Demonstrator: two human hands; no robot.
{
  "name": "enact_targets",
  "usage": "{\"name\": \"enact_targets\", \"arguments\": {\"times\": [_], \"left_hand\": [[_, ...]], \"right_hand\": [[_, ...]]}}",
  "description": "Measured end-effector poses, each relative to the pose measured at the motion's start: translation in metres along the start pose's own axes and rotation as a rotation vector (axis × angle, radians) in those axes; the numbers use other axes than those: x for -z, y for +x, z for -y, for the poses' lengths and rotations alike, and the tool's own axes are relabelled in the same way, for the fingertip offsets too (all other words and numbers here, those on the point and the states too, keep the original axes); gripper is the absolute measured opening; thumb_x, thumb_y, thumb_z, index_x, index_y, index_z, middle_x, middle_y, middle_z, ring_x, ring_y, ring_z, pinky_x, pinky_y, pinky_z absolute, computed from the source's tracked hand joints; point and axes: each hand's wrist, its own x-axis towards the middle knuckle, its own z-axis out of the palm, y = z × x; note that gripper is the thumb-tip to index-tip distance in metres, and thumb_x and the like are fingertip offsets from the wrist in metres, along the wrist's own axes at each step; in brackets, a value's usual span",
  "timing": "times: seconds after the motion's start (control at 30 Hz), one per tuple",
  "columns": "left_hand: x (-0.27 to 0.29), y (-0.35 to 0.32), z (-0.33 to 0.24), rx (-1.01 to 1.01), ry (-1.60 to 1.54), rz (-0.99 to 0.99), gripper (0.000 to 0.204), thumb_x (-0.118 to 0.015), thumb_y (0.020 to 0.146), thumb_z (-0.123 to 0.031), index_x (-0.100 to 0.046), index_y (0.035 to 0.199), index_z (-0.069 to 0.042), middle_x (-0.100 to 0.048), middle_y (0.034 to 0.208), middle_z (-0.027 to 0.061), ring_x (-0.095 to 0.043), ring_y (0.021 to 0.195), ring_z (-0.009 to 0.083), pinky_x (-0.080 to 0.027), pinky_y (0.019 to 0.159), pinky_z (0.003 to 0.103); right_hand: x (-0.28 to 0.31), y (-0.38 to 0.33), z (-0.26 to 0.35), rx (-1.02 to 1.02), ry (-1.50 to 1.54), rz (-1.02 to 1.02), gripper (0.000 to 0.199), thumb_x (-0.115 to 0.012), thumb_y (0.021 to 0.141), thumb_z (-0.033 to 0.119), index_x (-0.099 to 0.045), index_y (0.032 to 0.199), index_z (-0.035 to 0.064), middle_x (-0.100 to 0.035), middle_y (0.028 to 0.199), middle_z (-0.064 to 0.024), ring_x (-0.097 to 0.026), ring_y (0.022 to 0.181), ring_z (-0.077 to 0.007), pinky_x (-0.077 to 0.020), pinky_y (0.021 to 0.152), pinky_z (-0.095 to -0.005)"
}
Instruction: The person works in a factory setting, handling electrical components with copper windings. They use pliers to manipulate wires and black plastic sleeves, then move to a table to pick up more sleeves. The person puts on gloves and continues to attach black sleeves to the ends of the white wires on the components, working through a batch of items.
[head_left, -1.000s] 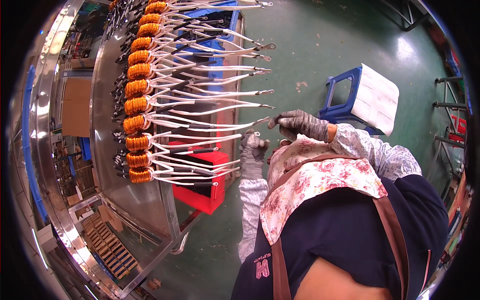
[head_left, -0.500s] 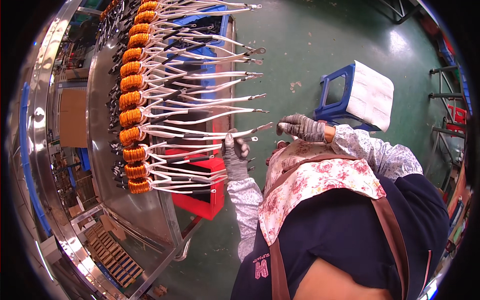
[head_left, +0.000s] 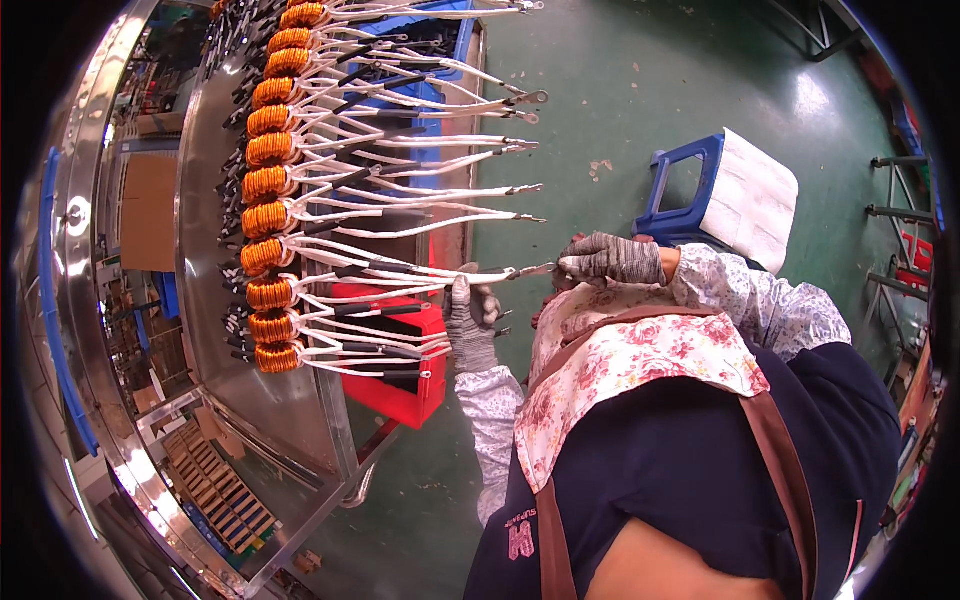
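Observation:
A row of copper-wound toroidal coils (head_left: 266,219) stands along the metal bench, their white leads reaching right over its edge. My left hand (head_left: 468,318), in a grey knit glove, is closed round a pair of white leads (head_left: 420,272) from one coil, near their ends. Metal ring terminals (head_left: 535,269) tip these leads. Just to the right, my right hand (head_left: 612,260), gloved alike, pinches the end of a terminal between thumb and fingers. Part of the terminal is hidden by those fingertips. Black sleeving (head_left: 352,310) covers parts of some leads.
Under the leads are a red bin (head_left: 432,385) and blue bins (head_left: 458,45) at the bench's edge. A blue stool (head_left: 690,190) with a white cover stands on the green floor to the right. Below the bench lies a wooden pallet (head_left: 215,490).
My right hand has come onto the terminal's end, which was apart from it before. My left hand stays on the leads. The whole view has shifted slightly.

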Motion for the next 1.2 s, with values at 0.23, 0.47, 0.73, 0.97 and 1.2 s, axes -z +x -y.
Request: {"name": "enact_targets", "arguments": {"times": [0.23, 0.47, 0.73, 0.97, 1.2], "left_hand": [[0.000, -0.003, -0.002, -0.022, -0.048, -0.013, 0.032, -0.055, 0.087, -0.022, -0.052, 0.107, 0.002, -0.059, 0.070, 0.0106, -0.050, 0.044, 0.0114, -0.038, 0.033, 0.020], [-0.004, -0.006, -0.006, -0.035, 0.025, -0.029, 0.033, -0.055, 0.087, -0.023, -0.052, 0.106, 0.003, -0.059, 0.071, 0.0115, -0.047, 0.043, 0.0099, -0.037, 0.034, 0.019], [0.001, -0.002, -0.001, -0.043, -0.007, 0.003, 0.031, -0.054, 0.087, -0.022, -0.052, 0.106, 0.002, -0.060, 0.074, 0.0125, -0.047, 0.044, 0.0101, -0.036, 0.033, 0.019], [0.004, 0.001, -0.004, -0.009, 0.010, 0.063, 0.029, -0.054, 0.087, -0.022, -0.053, 0.106, 0.001, -0.059, 0.070, 0.0100, -0.047, 0.044, 0.0096, -0.037, 0.034, 0.019], [-0.002, -0.002, -0.007, -0.037, 0.021, 0.048, 0.030, -0.053, 0.087, -0.023, -0.051, 0.106, 0.000, -0.056, 0.068, 0.0079, -0.045, 0.043, 0.0094, -0.035, 0.035, 0.019]], "right_hand": [[-0.005, 0.002, 0.036, -0.368, 0.301, 0.140, 0.037, -0.047, 0.090, 0.032, -0.061, 0.096, -0.0013, -0.037, 0.054, 0.0060, -0.032, 0.044, -0.0050, -0.0287, 0.040, -0.0211], [-0.008, 0.016, 0.046, -0.491, 0.296, 0.204, 0.037, -0.046, 0.091, 0.031, -0.060, 0.097, -0.0022, -0.036, 0.054, 0.0073, -0.031, 0.044, -0.0038, -0.0290, 0.041, -0.0198], [-0.006, -0.005, 0.040, -0.347, 0.297, 0.099, 0.034, -0.053, 0.088, 0.030, -0.062, 0.097, -0.0009, -0.039, 0.054, 0.0060, -0.037, 0.047, -0.0059, -0.0331, 0.043, -0.0210], [-0.014, 0.004, 0.038, -0.385, 0.338, 0.091, 0.035, -0.053, 0.087, 0.035, -0.063, 0.099, 0.0032, -0.042, 0.056, 0.0059, -0.038, 0.047, -0.0053, -0.0330, 0.041, -0.0214], [-0.044, 0.043, 0.020, 0.003, -0.205, -0.011, 0.036, -0.049, 0.089, 0.034, -0.060, 0.101, 0.0015, -0.051, 0.058, -0.0014, -0.048, 0.050, -0.0150, -0.0400, 0.048, -0.0286]]}}
